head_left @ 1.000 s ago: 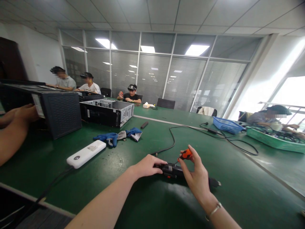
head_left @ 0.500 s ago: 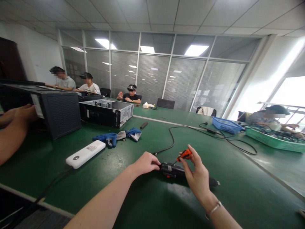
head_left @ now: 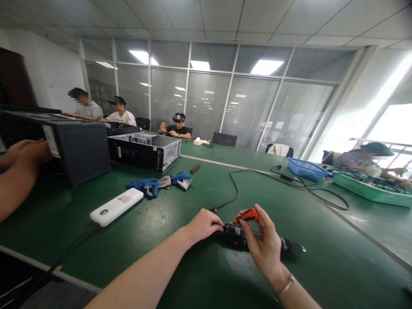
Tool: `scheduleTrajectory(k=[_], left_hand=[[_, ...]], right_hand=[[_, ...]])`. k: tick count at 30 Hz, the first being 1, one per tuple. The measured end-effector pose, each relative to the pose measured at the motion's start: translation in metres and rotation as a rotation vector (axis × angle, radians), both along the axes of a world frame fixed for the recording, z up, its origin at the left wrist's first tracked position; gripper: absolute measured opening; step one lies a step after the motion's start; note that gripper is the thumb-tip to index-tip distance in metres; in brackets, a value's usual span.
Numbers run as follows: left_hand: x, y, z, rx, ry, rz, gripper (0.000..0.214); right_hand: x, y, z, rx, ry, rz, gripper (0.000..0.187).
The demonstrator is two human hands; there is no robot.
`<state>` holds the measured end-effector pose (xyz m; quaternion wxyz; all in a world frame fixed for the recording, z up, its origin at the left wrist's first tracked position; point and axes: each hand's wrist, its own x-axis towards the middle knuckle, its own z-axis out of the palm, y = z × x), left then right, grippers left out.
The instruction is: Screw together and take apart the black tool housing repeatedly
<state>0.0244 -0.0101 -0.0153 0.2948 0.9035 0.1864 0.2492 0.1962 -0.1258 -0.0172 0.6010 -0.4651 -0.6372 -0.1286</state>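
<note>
A black corded tool [head_left: 240,235] lies on the green table [head_left: 193,189] in front of me. My left hand [head_left: 203,224] is closed on its near end, where the black cable [head_left: 234,189] runs in. My right hand [head_left: 264,242] pinches a small orange-handled screwdriver [head_left: 247,214] between thumb and fingers, with its tip down at the tool's body. The tool's far tip sticks out to the right of my right hand.
A white power bank [head_left: 116,207] and blue gloves [head_left: 159,182] lie to the left. Two black computer cases [head_left: 144,151] stand at the left, one held by another person's hand [head_left: 28,151]. A blue basket [head_left: 305,168] and green tray [head_left: 370,189] sit right. Other people sit around.
The tool has shifted slightly to the right and both my hands have moved with it. The screwdriver stays at the tool's body.
</note>
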Motion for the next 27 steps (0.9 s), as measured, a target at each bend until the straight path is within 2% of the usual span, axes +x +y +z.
scheduleTrajectory(k=[5,10,17,23,27], left_hand=[[-0.002,-0.002,0.003,0.033,-0.001,-0.005,0.016],[-0.001,-0.001,0.002,0.048,0.004,-0.027,0.017],[0.000,0.001,-0.002,0.087,0.008,-0.023,0.016],[-0.001,-0.003,0.003,0.096,0.014,-0.022,0.016],[-0.001,-0.005,0.006,0.108,0.021,-0.027,0.016]], right_hand=[[-0.004,0.001,0.003,-0.049,-0.095,-0.045,0.050],[-0.016,0.000,0.012,-0.172,-0.173,0.010,0.049],[-0.022,0.000,0.020,-0.122,-0.218,-0.063,0.039],[-0.025,-0.002,0.019,-0.196,-0.225,0.019,0.047],[-0.024,0.000,0.019,-0.148,-0.252,-0.074,0.041]])
